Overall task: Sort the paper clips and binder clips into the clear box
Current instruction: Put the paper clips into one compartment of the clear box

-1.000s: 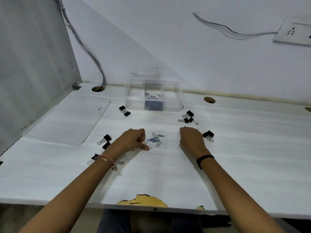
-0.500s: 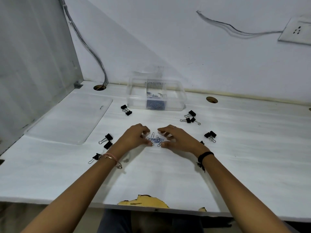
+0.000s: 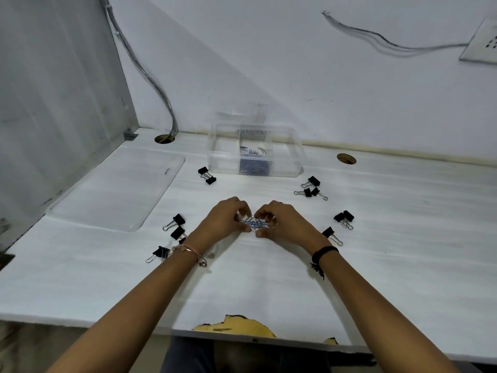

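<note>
A small pile of blue and silver paper clips lies on the white desk in front of me. My left hand and my right hand curl around it from both sides, fingertips pinching the clips together. The clear box stands behind them near the wall, with several paper clips in its middle compartment. Black binder clips lie scattered: a pair left of the box, three right of it, more by my right wrist and by my left wrist.
The clear lid lies flat at the left. A grey partition walls the left side. Two cable holes sit near the back wall. The desk's front edge is chipped.
My right hand moved left to the paper clip pile. Both hands closed in and pushed the spread clips into a tight bunch between the fingertips.
</note>
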